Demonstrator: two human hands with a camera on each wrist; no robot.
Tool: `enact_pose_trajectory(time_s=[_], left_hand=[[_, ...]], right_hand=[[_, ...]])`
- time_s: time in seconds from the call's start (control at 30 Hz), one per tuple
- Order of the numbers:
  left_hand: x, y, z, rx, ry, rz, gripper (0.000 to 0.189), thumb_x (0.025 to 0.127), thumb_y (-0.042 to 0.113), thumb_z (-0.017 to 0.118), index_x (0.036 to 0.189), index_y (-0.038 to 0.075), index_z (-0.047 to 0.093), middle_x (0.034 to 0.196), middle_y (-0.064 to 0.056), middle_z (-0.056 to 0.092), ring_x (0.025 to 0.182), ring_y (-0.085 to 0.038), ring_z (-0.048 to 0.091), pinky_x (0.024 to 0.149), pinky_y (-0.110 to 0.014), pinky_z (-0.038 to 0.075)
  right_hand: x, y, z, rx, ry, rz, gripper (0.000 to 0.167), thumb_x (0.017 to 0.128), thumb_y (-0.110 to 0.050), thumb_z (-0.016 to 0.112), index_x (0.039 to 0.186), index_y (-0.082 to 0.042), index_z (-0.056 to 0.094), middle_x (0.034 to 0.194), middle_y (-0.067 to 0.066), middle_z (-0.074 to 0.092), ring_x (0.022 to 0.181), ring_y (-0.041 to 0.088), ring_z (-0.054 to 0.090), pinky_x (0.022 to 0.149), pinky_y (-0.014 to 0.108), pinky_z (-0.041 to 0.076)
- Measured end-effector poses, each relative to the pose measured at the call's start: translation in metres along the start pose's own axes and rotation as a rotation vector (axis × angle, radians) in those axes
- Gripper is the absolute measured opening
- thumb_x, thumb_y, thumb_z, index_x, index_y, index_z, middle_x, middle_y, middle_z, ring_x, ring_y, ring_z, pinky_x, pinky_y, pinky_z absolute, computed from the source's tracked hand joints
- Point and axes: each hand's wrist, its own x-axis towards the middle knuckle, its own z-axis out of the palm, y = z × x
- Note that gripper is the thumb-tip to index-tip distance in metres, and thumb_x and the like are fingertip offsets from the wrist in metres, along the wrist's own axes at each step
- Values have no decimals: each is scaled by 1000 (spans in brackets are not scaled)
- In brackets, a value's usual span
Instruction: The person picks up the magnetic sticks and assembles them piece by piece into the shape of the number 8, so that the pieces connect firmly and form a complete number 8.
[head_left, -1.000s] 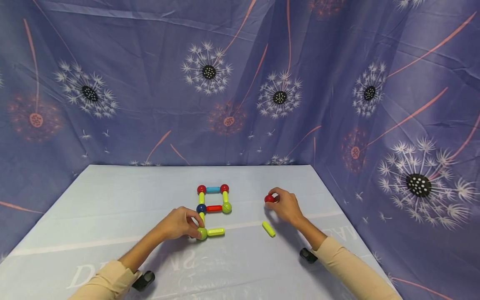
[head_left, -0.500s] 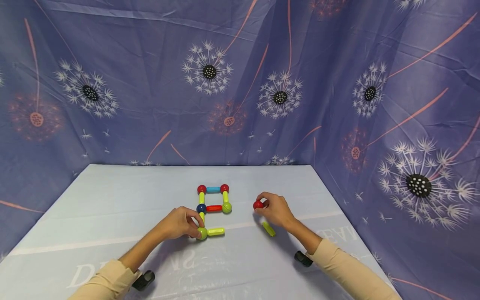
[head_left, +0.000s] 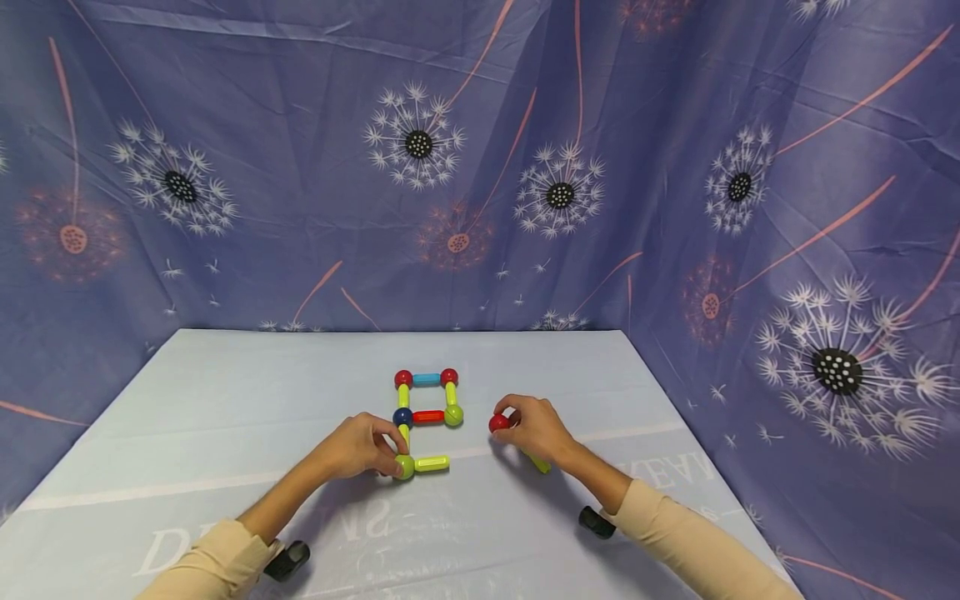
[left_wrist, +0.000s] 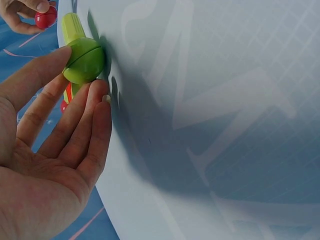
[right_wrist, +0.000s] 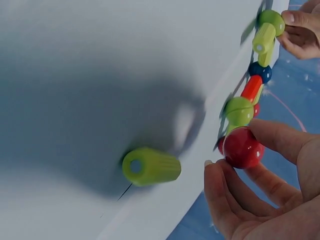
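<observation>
My left hand (head_left: pixel 360 446) pinches a lime-green ball (left_wrist: pixel 85 61) at the near-left corner of a figure of balls and magnetic rods. From that ball a yellow-green rod (head_left: pixel 432 463) points right, its far end free. Another rod leads back to a dark blue ball (head_left: pixel 402 417). A red rod (head_left: pixel 428 417) joins the blue ball to a second green ball (head_left: pixel 453 415). Behind them, two red balls flank a light blue rod (head_left: pixel 427 378). My right hand (head_left: pixel 536 429) holds a loose red ball (right_wrist: pixel 243 147) between thumb and fingers, right of the figure.
A loose yellow-green rod (right_wrist: pixel 151 166) lies on the white-clothed table (head_left: pixel 262 383), partly hidden by my right hand in the head view. A purple dandelion-print curtain (head_left: pixel 300 167) hangs behind the table and along its right side.
My right hand has carried the red ball left and nearer to me, toward the figure, and now partly covers the loose rod. My left hand stays on the green ball.
</observation>
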Motion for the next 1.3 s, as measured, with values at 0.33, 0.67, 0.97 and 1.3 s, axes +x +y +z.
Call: enact_pose_trajectory(time_s=[0.33, 0.67, 0.97, 1.3], left_hand=[[0, 0, 0, 0, -4, 4, 23, 74, 11, 89, 94, 10, 77, 77, -3, 76, 68, -14, 67, 61, -31, 51], [1, 0, 0, -2, -8, 6, 23, 74, 11, 88, 94, 9, 77, 78, -4, 76, 68, -13, 67, 62, -32, 51], [1, -1, 0, -4, -9, 4, 23, 74, 11, 89, 94, 10, 77, 78, -4, 76, 69, -14, 67, 62, -32, 51], [0, 0, 0, -4, -8, 0, 22, 74, 11, 88, 94, 9, 77, 79, -4, 76, 69, -14, 67, 62, -32, 51]], right_hand=[[2, -8, 8, 4, -74, 2, 27, 82, -20, 83, 107, -16, 72, 86, 0, 71, 76, 15, 59, 67, 32, 48], [2, -17, 17, 10, -121, -17, 27, 81, -20, 83, 106, -16, 73, 83, -3, 70, 75, 15, 59, 66, 30, 47], [0, -22, 25, 15, -156, -48, 27, 80, -18, 85, 104, -15, 73, 81, -1, 71, 72, 13, 59, 64, 28, 46], [0, -23, 30, 11, -189, -33, 27, 80, -19, 85, 105, -15, 73, 82, -1, 71, 73, 13, 60, 64, 27, 48]])
